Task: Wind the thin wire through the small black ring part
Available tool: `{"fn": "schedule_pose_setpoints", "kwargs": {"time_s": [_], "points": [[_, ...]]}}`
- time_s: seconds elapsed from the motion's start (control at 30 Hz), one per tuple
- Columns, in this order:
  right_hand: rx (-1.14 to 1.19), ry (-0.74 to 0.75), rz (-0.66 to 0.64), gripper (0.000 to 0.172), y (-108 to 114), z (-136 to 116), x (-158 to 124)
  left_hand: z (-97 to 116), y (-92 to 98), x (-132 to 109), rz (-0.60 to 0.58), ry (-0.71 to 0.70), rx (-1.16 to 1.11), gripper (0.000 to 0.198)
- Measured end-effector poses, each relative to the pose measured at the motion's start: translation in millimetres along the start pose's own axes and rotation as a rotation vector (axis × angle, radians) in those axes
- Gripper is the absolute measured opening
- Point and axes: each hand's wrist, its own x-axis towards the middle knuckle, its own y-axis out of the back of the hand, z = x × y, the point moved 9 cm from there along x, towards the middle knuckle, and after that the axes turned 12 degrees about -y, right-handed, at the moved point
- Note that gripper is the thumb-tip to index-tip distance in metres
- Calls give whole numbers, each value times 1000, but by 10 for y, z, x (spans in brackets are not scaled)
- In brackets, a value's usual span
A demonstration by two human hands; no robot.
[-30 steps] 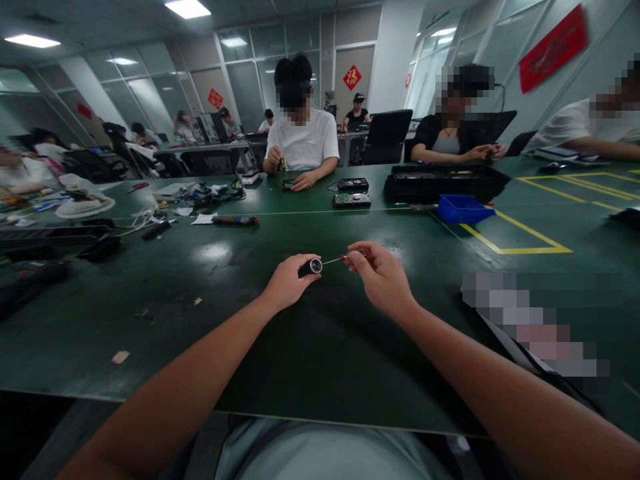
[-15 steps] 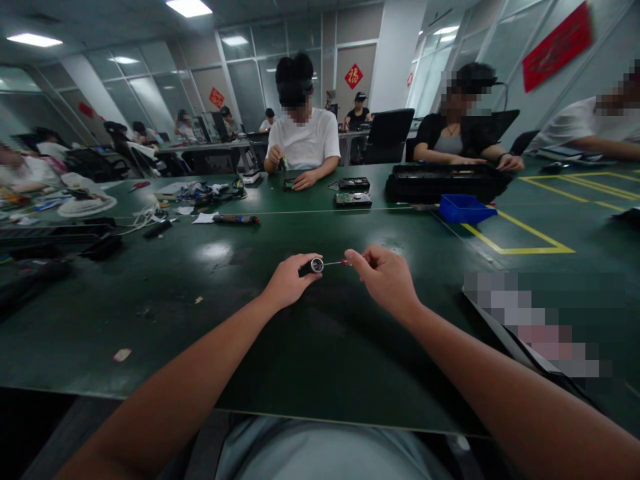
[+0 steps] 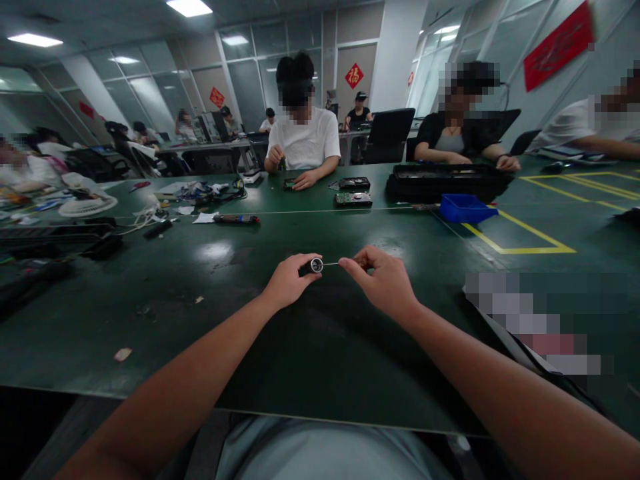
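Observation:
My left hand (image 3: 287, 281) is closed around a short black cylinder (image 3: 311, 267) with a round silver end that faces right. My right hand (image 3: 383, 280) pinches a thin metal pin (image 3: 331, 264) between thumb and fingers. The pin's tip sits at the silver end of the cylinder. Both hands hover just above the dark green table (image 3: 320, 347), a little past its middle.
Across the table sit a blue bin (image 3: 465, 207), a long black tray (image 3: 443, 181), two small circuit devices (image 3: 353, 199), a screwdriver (image 3: 235, 219) and cables. Several other people sit at the far side. Yellow tape lines (image 3: 520, 240) mark the right part.
My right hand has slid left toward the cylinder. The exposed length of pin between my hands has grown shorter, and the reddish end near my fingers no longer shows.

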Motion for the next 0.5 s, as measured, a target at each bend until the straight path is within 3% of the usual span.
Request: {"fn": "schedule_pose_setpoints", "kwargs": {"time_s": [0.5], "points": [[21, 60, -99, 19, -36, -78, -24, -25, -7, -5, 4, -6, -13, 40]]}}
